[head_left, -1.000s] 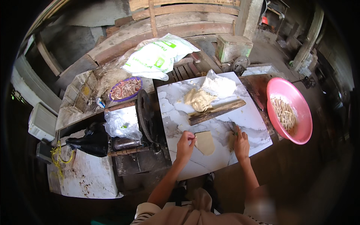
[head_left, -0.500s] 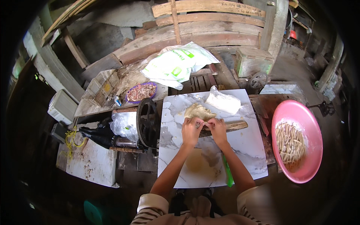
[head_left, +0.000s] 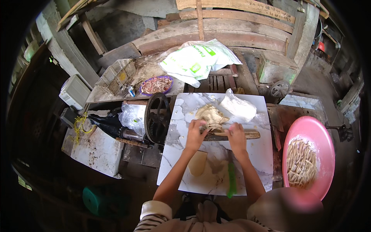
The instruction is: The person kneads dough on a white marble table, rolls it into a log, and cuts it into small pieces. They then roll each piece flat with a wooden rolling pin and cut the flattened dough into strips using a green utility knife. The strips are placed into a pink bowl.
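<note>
My left hand (head_left: 195, 136) and my right hand (head_left: 237, 139) are a short way apart over the marble-patterned board (head_left: 174, 158). Their fingertips are curled in, pinching a thin pale dough strip (head_left: 216, 130) that spans the gap; its ends are hidden by the fingers. Just beneath lies a wooden rod (head_left: 252, 135). Beyond it rests a rough lump of dough (head_left: 210, 113), with a white plastic bag (head_left: 239, 106) to its right. Nearer me are a flat dough piece (head_left: 197, 163) and a green-handled knife (head_left: 232, 179).
On the right, a pink basin (head_left: 327, 154) holds many floured strips. A black-wheeled machine (head_left: 155, 116) borders the board's left. Behind are a purple-rimmed basket (head_left: 142, 92) of thin reddish pieces, a white-and-green sack (head_left: 189, 60) and a wire basket (head_left: 112, 79).
My hands have moved apart from a close pinch, baring the strip between them. The view has shifted, showing more of the flat dough piece and the knife.
</note>
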{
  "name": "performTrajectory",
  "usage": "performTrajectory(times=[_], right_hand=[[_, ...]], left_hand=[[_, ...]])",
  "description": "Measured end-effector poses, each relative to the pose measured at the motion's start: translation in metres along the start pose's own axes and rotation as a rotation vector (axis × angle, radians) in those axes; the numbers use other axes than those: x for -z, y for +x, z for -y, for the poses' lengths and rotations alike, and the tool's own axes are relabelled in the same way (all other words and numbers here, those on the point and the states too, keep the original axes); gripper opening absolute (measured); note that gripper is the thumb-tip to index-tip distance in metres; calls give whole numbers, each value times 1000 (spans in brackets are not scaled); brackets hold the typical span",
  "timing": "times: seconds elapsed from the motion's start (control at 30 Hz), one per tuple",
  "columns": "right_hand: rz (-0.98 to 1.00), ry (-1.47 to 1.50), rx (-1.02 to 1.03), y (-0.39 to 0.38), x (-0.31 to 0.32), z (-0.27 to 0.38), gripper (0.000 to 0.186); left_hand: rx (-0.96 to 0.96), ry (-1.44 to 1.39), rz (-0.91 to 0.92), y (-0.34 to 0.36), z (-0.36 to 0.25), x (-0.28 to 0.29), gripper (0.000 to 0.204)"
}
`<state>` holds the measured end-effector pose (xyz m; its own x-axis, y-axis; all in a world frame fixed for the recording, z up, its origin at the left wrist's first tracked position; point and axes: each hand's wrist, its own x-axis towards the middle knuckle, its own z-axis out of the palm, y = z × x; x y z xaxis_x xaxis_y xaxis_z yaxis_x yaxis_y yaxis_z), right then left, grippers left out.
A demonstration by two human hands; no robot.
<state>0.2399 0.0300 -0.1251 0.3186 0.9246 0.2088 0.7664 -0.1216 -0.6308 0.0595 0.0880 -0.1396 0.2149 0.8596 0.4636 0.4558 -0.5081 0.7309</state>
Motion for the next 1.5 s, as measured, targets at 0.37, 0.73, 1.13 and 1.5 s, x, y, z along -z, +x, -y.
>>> performTrajectory(times=[0.37, 0.73, 1.13, 1.5], right_hand=[[73, -230, 11, -154, 25, 1, 41], [413, -329, 314, -139, 25, 60, 22], [313, -608, 648, -122, -16, 77, 9], [429, -603, 621, -120, -24, 89, 6]], left_hand=[[16, 118, 99, -116, 9, 91, 42], [-43, 360, 385, -177, -3, 110, 63], [-56, 359, 379, -183, -6, 109, 60], [-38, 341, 377, -182, -4, 109, 58]])
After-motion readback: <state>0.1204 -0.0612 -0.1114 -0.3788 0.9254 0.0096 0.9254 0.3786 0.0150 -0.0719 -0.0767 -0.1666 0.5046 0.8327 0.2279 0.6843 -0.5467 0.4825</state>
